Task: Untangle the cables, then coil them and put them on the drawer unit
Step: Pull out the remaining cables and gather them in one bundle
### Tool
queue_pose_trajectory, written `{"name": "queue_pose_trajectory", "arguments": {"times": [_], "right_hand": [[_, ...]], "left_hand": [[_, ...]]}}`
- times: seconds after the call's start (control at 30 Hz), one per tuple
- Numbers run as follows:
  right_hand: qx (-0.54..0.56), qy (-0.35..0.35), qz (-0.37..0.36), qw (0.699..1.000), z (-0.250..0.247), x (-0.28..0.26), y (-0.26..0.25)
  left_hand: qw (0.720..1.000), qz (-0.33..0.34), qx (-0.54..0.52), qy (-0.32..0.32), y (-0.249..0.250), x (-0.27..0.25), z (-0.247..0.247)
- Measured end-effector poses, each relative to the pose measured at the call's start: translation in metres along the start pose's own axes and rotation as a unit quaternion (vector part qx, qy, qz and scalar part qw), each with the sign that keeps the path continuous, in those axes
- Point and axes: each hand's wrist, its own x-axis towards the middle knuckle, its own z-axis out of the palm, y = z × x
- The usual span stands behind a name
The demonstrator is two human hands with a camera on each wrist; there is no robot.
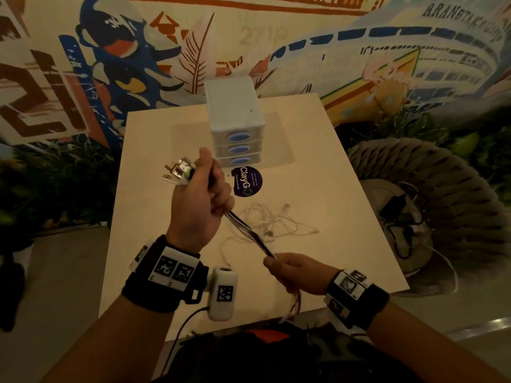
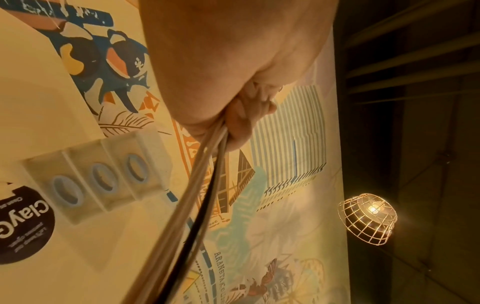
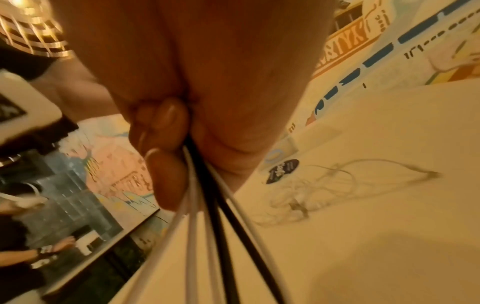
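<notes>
My left hand [image 1: 200,197] is raised above the table and grips a bundle of white and black cables [image 1: 250,234] just below their plugs [image 1: 178,171], which stick out to the upper left. The bundle runs taut down to my right hand [image 1: 287,268], which pinches it near the table's front edge; loose ends hang below that hand. The left wrist view shows the cables [image 2: 200,185] leaving the fist, and in the right wrist view the cables [image 3: 207,195] pass between fingers and palm. A thin white cable tangle [image 1: 276,221] lies on the table. The white three-drawer unit [image 1: 235,117] stands behind it.
A light wooden table [image 1: 345,203] holds a round dark ClayGo sticker [image 1: 246,181] in front of the drawers. A woven chair [image 1: 431,189] with a black adapter and cords stands to the right. A painted wall rises behind, and a caged lamp [image 2: 367,219] glows.
</notes>
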Motion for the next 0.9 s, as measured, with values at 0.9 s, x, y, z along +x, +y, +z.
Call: {"name": "queue_pose_trajectory", "arguments": {"times": [0.9], "right_hand": [[-0.236,0.103,0.180,0.949,0.022,-0.022,0.132]], "left_hand": [[0.990,-0.096,0.050,-0.095,-0.026,-0.031,-0.011]]}}
